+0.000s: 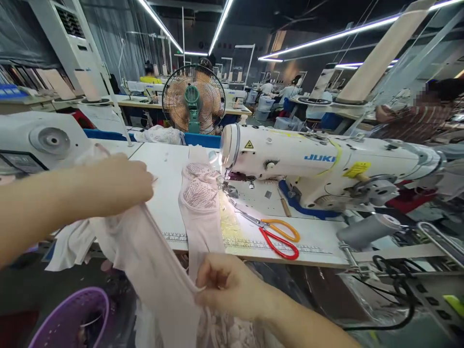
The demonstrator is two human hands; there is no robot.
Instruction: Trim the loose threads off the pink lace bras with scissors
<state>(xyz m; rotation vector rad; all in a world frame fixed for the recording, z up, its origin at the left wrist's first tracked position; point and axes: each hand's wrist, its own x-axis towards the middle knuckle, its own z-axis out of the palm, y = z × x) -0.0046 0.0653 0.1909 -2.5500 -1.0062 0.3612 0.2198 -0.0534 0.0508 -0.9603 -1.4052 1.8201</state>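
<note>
A pale pink bra [201,193] with lace cups lies on the white sewing table, beside the needle area of the JUKI sewing machine [282,154]. My left hand [123,186] is closed on pale pink fabric [152,261], raised over the table's left part. Lower down, my right hand [232,287] pinches the edge of that fabric at the table's front edge, between thumb and fingers. The cloth stretches between both hands and hangs toward my lap. Scissors [279,232] with orange and red handles lie right of the bra.
A ruler strip [268,245] runs along the table's front edge. A grey thread cone [369,229] lies at the right. A purple basket [72,314] stands low at the left. Behind the table is a fan [194,99]. A person in a striped top [416,116] is at the right.
</note>
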